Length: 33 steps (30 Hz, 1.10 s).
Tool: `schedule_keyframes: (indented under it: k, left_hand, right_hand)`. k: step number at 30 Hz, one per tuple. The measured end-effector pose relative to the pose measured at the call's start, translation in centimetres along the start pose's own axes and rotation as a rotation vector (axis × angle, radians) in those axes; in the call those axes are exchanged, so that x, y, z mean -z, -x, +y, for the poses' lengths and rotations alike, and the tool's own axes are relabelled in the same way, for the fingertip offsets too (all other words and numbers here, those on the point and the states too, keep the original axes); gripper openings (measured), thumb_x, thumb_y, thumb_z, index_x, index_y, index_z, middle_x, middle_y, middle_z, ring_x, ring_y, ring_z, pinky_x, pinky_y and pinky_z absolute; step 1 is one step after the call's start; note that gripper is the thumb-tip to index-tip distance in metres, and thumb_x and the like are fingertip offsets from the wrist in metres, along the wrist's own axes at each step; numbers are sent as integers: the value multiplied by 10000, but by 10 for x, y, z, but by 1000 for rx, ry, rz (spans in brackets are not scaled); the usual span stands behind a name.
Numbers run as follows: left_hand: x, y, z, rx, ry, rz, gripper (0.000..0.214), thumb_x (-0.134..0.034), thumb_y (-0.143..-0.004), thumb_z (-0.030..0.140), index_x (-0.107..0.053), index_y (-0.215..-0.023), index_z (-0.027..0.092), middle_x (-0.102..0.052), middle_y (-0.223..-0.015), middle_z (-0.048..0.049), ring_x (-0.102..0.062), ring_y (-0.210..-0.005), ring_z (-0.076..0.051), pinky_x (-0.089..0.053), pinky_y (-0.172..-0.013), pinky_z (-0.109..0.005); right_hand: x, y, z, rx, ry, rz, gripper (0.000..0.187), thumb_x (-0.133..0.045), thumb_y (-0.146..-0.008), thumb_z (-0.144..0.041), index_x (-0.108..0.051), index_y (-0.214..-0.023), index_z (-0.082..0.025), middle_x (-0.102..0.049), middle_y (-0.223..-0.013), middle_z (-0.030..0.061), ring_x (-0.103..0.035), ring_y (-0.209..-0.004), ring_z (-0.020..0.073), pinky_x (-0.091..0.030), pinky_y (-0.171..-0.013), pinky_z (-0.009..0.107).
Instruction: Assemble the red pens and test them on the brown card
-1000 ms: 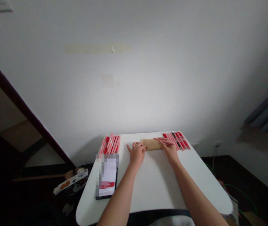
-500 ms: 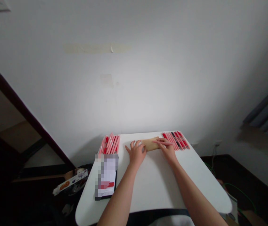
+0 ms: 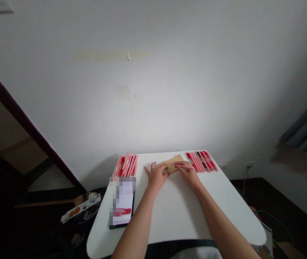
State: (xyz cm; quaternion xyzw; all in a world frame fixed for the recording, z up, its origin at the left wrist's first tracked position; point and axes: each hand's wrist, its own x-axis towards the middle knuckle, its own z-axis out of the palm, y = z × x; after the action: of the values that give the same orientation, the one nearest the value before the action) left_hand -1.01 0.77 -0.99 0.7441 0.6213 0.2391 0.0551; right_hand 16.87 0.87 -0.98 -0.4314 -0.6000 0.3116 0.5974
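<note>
Right hand (image 3: pixel 190 175) grips a pink pen (image 3: pixel 185 166) over brown paper (image 3: pixel 171 168) near the desk's (image 3: pixel 175 212) far edge; left hand (image 3: pixel 156 177) touches the paper's left end, pinching or not I cannot tell. Room runs down the middle to the near edge. Pen row (image 3: pixel 202 161) at far right corner, pen bundle (image 3: pixel 127 165) at far left, phone (image 3: pixel 124 201) along the left edge

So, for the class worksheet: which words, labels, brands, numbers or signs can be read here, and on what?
None can be read.
Phone: partly pixelated; the rest is too blurred.
White printed box: print too small.
Left-side pens and right-side pens: any markings too small.
Brown paper: no writing discernible.
</note>
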Motion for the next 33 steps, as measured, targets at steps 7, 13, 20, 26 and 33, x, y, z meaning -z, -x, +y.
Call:
schedule_keyframes:
  k: [7,13,20,26,33]
  left_hand:
    - [2,0,1,7,49,-5,309,-637,-780,384,-644,-1088,372,-633,-1267,7,-361,-1320,-323,-83,-1037,-771]
    - [5,2,5,24,60,-37,347,-657,-756,401,-639,-1102,385,-622,-1285,18,-339,-1344,-330,-41,-1037,-781]
    - [8,1,7,32,83,-56,331,-649,-753,426,-648,-1083,394,-625,-1280,30,-326,-1357,-332,-8,-1035,-781]
    - [9,1,7,47,98,-74,349,-646,-752,454,-650,-1093,378,-617,-1295,5,-310,-1367,-332,1,-1051,-764]
    - [10,1,7,47,93,-70,323,-642,-755,467,-651,-1072,405,-618,-1291,35,-321,-1364,-333,1,-1037,-781]
  right_hand:
    - [-2,0,10,52,91,-19,148,-728,-702,-436,-743,-753,-298,-697,-837,54,-575,-878,246,-446,-882,467]
    - [-1,1,12,19,162,-46,191,-671,-750,-428,-723,-712,-247,-702,-878,62,-601,-864,224,-465,-849,414]
    - [-3,4,10,49,282,-120,202,-628,-784,-379,-695,-733,-195,-707,-897,81,-632,-860,217,-486,-808,364]
    - [-2,4,11,89,321,-154,160,-606,-797,-321,-686,-751,-190,-703,-856,75,-632,-843,216,-493,-775,351]
    - [-2,4,13,113,333,-168,149,-611,-803,-312,-693,-771,-191,-703,-850,69,-629,-842,210,-490,-786,349]
